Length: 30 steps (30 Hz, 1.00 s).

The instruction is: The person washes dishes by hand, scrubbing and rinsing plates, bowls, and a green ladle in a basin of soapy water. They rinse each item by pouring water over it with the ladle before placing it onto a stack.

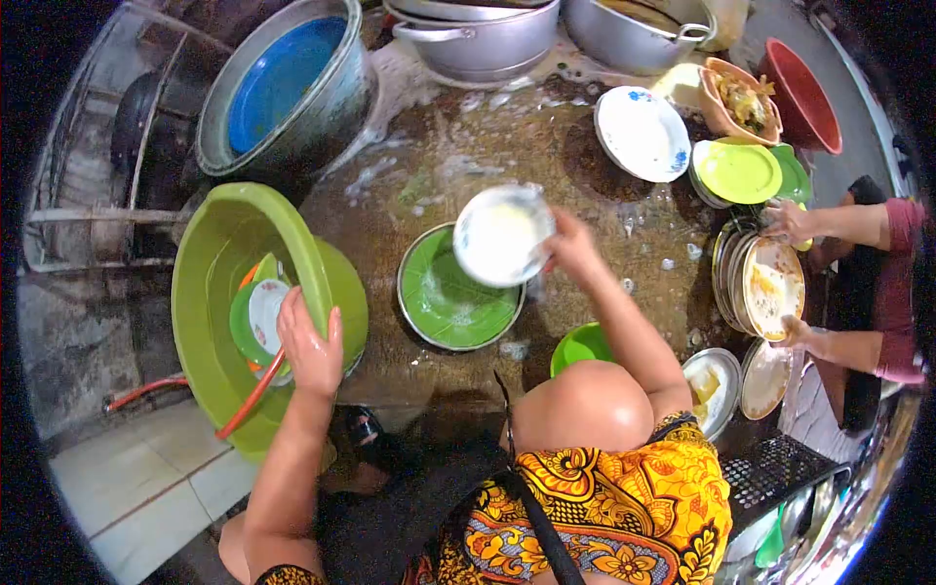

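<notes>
My right hand point(577, 252) grips the edge of a white bowl point(499, 239), slightly blurred, with a faint bluish pattern at its rim. The bowl is above a round green tray point(444, 302) with white suds on it. On the left, my left hand point(312, 341) is closed over the rim of a large green tub point(341, 283), which leans toward me. Inside the tub are a white patterned dish point(266, 314), a green dish point(241, 322) and something orange. A red hose point(255, 398) hangs over the tub's edge beside my left wrist.
Several metal pots point(478, 49) and a basin with blue inside point(292, 78) line the back. At right, a co-worker's hands point(795, 222) touch a stack of dirty plates point(775, 283). White plates point(642, 135), lime plates point(741, 171) and a green bowl point(582, 346) stand nearby.
</notes>
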Tool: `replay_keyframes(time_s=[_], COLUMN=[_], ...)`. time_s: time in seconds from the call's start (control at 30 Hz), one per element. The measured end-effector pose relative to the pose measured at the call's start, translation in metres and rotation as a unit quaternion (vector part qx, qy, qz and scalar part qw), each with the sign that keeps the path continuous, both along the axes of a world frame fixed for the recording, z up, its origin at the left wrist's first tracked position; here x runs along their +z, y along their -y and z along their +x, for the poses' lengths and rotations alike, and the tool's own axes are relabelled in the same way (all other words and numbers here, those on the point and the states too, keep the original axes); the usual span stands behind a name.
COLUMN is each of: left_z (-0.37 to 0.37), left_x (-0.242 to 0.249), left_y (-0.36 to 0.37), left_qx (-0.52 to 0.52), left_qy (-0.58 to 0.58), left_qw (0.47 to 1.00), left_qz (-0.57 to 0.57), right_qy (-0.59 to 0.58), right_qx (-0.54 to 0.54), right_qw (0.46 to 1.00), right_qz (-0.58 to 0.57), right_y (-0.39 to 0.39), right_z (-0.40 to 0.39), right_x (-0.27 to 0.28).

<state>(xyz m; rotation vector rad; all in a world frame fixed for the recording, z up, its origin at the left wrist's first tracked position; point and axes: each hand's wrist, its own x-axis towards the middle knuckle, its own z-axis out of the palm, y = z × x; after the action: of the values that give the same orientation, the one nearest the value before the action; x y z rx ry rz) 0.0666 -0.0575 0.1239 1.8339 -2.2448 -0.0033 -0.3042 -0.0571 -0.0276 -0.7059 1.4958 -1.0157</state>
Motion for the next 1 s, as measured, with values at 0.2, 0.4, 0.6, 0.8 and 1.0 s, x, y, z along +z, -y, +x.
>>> replay_keyframes(time_s=[0.2,0.4,0.6,0.8,1.0], left_z=[0.000,0.002,0.000,0.001,0.002], left_x=[0.000,-0.002,0.000,-0.001,-0.002], left_y=[-0.001,-0.001,-0.002,-0.003,-0.005], left_qx=[-0.005,-0.006,0.001,-0.009,0.001], left_qy=[0.007,0.018,0.010,0.007,0.030], left_qw=[1.000,1.000,1.000,1.000,1.000], left_qz=[-0.002,-0.004,0.011,0.013,0.005], right_qy=[-0.065,-0.110,0.094,0.130,0.052], right_qx=[0.211,0.108,-0.515,-0.418,-0.330], right_qw=[0.975,0.987,0.849,0.895,0.939], right_qz=[0.025,-0.039,-0.066,-0.081,-0.075], right_y=[-0.027,-0.013,0.025,0.051,0.073], right_z=[0.074,0.046,-0.135,-0.271,-0.278], right_x=[-0.041,-0.044,-0.047,-0.104,-0.109])
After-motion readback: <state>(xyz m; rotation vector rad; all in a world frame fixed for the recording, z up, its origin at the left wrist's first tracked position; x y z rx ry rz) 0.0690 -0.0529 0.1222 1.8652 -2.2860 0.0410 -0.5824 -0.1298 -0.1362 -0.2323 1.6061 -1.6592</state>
